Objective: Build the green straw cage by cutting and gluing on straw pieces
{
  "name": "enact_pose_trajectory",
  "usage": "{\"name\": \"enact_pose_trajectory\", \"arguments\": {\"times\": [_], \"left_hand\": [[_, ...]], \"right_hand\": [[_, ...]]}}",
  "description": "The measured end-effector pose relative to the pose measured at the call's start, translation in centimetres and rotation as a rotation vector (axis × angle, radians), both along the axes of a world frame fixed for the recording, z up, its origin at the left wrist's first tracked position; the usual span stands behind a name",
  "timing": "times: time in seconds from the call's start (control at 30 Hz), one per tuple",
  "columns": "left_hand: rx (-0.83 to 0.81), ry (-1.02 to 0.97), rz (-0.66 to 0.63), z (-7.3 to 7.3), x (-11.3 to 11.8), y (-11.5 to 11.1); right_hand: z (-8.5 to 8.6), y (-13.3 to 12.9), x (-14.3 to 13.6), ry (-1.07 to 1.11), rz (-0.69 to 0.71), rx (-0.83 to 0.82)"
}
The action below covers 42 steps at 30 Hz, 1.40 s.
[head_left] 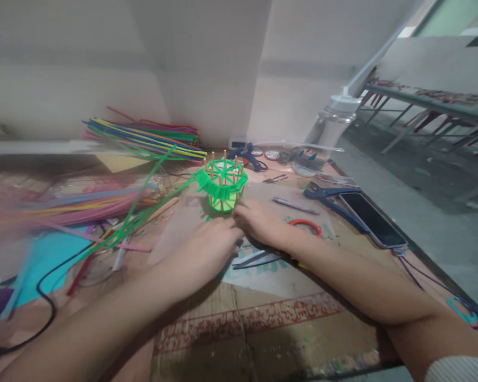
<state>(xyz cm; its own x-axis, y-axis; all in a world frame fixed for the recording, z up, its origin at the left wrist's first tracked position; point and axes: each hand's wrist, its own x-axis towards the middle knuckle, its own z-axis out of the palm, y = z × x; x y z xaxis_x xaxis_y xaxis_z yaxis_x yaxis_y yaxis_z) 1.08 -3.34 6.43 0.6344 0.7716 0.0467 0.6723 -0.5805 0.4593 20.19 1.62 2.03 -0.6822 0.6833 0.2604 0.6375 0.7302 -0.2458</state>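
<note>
A small round craft frame of upright wooden sticks with bright green bands and a green fringe stands on the work surface. Just in front of it, my left hand and my right hand come together, fingertips meeting near its base. The fingers of both are curled closed, and whatever is between them is hidden. Long green pipe cleaners run from the left toward the frame. Under my hands lie a pale sheet and some dark and white strips.
Bundles of coloured pipe cleaners lie at the back left. Scissors with a red handle, a pen, blue-handled pliers and a phone are on the right. A glue gun and a clear bottle stand behind.
</note>
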Motion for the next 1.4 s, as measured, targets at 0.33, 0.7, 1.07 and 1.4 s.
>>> {"name": "enact_pose_trajectory", "arguments": {"times": [0.33, 0.7, 1.07, 1.4], "left_hand": [[0.069, 0.220, -0.030, -2.5, 0.1, 2.2], [-0.122, -0.017, 0.078, -2.9, -0.1, 2.5], [-0.022, 0.343, -0.001, -2.0, -0.1, 0.4], [-0.070, 0.340, -0.047, -1.0, -1.8, 0.8]], "right_hand": [[4.0, -1.2, 4.0, 0.500, -0.218, -0.561], [4.4, -1.9, 3.6, 0.537, -0.232, -0.501], [4.7, -2.3, 3.0, 0.601, -0.216, -0.587], [4.9, -2.4, 3.0, 0.569, -0.238, -0.575]]}}
